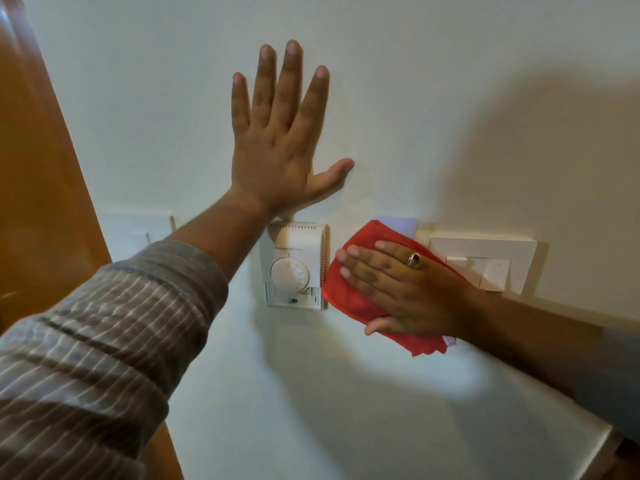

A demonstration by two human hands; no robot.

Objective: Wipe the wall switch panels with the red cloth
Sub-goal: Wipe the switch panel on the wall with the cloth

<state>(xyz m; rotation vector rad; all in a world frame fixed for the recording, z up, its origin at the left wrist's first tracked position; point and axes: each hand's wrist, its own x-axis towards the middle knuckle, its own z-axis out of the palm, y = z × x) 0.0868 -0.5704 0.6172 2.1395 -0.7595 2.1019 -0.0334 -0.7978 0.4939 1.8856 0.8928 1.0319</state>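
Observation:
My right hand (pixel 401 289) lies flat on the red cloth (pixel 349 292) and presses it against a wall panel, of which only a pale top edge (pixel 401 225) shows. A ring sits on one finger. Just left of the cloth is a white thermostat (pixel 294 266) with a round dial. To the right, a white switch panel (pixel 491 263) is partly covered by my wrist. My left hand (pixel 280 140) rests flat on the bare wall above the thermostat, fingers spread, holding nothing.
Another white switch plate (pixel 138 230) sits at the left, partly behind my striped sleeve. An orange-brown wooden door or frame (pixel 38 174) runs down the left side. The wall's lower right edge (pixel 602 441) ends at a corner.

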